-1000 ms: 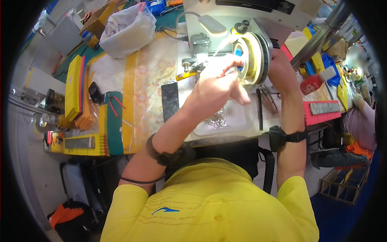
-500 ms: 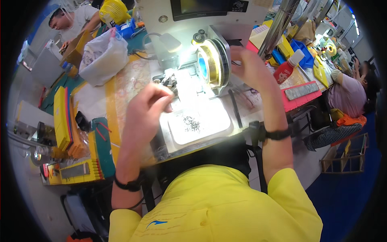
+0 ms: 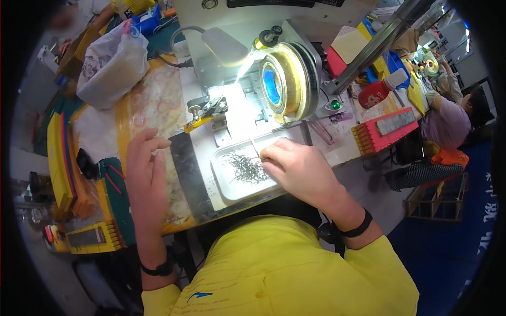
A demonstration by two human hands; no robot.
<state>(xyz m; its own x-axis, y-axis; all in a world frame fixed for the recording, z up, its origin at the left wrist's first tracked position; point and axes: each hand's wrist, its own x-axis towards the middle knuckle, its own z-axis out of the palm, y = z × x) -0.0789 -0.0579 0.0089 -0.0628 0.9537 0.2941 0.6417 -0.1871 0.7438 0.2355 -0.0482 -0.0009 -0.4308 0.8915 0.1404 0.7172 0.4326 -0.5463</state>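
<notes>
My right hand point(image 3: 298, 168) is over the right side of a shallow white tray point(image 3: 227, 196). Its thumb and fingers pinch together at what seems a thin pale piece, too small to name. Many short dark thread-like bits point(image 3: 246, 167) lie in the tray. My left hand point(image 3: 147, 171) is left of the tray above the table, fingers loosely apart, with nothing seen in it. Behind the tray stands a bench machine with a spring lever clamp point(image 3: 208, 110) with a yellow handle, and a large reel of yellowish tape point(image 3: 284, 84). Bright light washes out the machine's middle.
A lamp point(image 3: 224, 46) leans over the machine. To the right are a green button point(image 3: 334, 105), a red bottle point(image 3: 375, 94) and a pink block stack point(image 3: 382, 131). At left stand a white bag point(image 3: 113, 68) and yellow boards point(image 3: 60, 163). A co-worker point(image 3: 448, 121) sits at far right.
My right hand has come down from beside the tape reel to the tray. My left hand has drawn away leftward from the clamp, and its fingers have opened. The view has shifted slightly.
</notes>
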